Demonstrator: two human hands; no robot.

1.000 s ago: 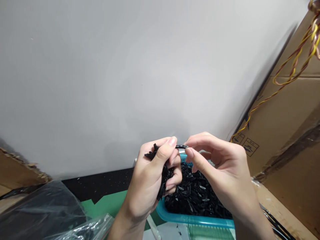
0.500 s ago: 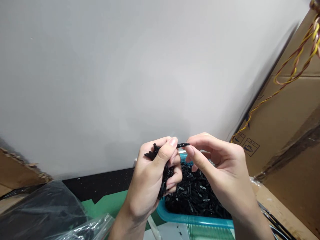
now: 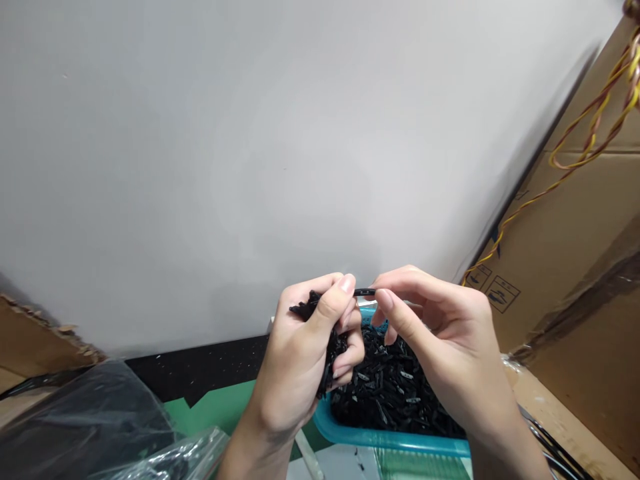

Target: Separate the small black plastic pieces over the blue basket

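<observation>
A slim, black, plastic-looking strip (image 3: 365,292) lies, long axis side to side, between the bare left hand (image 3: 303,347), clamped on its left end and clutching loose black pieces (image 3: 304,309), and the bare right hand (image 3: 447,330), pinching its right end, a blue plastic basket (image 3: 390,439) below.

There are one left hand (image 3: 299,347), one right hand (image 3: 454,340), one blue basket (image 3: 390,440), countless black pieces (image 3: 383,390).

The black parts (image 3: 385,390) look like faintly glossy plastic, the blue basket (image 3: 390,439) smooth, shiny plastic, the printed carton (image 3: 565,247) matt cardboard, and the clear bag (image 3: 187,457) crinkled, glossy film.
</observation>
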